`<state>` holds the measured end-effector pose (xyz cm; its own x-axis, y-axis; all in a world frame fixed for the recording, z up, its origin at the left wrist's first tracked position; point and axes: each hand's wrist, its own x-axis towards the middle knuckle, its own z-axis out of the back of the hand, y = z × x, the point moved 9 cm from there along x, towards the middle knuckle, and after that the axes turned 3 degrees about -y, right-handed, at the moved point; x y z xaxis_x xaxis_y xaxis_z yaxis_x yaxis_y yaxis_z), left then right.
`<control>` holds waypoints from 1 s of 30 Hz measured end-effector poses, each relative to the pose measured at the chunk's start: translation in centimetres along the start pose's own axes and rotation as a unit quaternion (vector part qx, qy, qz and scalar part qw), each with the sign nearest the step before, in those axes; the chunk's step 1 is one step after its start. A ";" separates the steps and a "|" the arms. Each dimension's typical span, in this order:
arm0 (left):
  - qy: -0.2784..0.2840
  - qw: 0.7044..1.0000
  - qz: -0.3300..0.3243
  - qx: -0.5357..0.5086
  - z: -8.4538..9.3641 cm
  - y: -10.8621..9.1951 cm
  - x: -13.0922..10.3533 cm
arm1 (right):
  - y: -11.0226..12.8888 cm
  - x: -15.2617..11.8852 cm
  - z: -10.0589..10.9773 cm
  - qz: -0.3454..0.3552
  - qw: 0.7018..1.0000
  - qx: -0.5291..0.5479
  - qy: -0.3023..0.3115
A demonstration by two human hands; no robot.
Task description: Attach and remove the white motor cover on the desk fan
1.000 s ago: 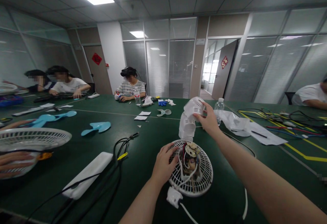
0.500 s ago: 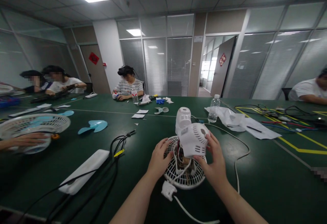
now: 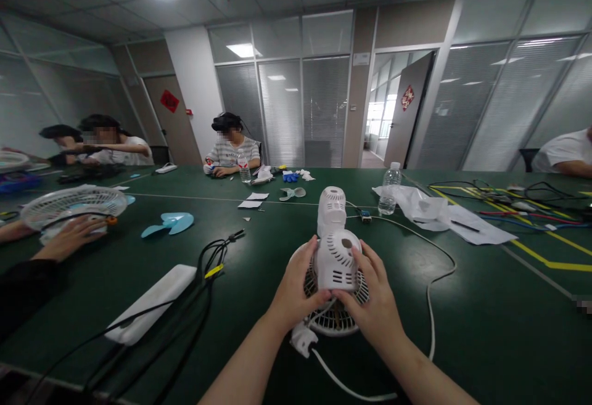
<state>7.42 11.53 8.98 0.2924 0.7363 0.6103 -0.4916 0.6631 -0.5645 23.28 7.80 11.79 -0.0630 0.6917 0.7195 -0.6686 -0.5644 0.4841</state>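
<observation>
Between my two hands is a white vented motor cover [image 3: 337, 263] of a small fan, sitting over the inner parts. My left hand [image 3: 296, 288] grips its left side, thumb at the lower edge. On the right side, my right hand [image 3: 372, 288] grips the same cover, with its thumb meeting the left one at the bottom. Under it lies the round white fan grille [image 3: 340, 325], partly hidden by my hands. Behind the cover stands another white vented housing [image 3: 332, 204]. A white plastic clip-like piece [image 3: 303, 338] with a cable rests near my left wrist.
A white power strip [image 3: 152, 303] with black cables lies left, near a blue fan blade [image 3: 169, 224]. Another person's hand [image 3: 76, 235] holds a fan grille [image 3: 74, 204]. A water bottle [image 3: 390, 189], paper [image 3: 481, 226] and a white cable [image 3: 432, 294] are right. Several people sit around the table.
The cover has moved left and down over the inner parts, which are now hidden. My left hand has come onto it. The neighbour's grille has shifted.
</observation>
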 end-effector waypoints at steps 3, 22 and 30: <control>0.008 1.000 0.005 -0.022 -0.3 0.2 0.1 | -0.1 -0.1 -0.4 0.006 1.000 0.010 0.020; 0.045 0.991 0.097 -0.080 -0.7 1.4 -0.2 | -6.0 -0.1 -4.0 -0.148 0.938 0.260 0.173; 0.085 0.990 0.112 -0.025 -0.9 0.9 -0.6 | -6.2 0.1 -3.7 -0.140 0.938 0.249 0.195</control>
<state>7.53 11.83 7.62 0.3169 0.8748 0.3664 -0.5194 0.4833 -0.7047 24.67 13.01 7.02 -0.2680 0.9017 0.3394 -0.2772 -0.4096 0.8691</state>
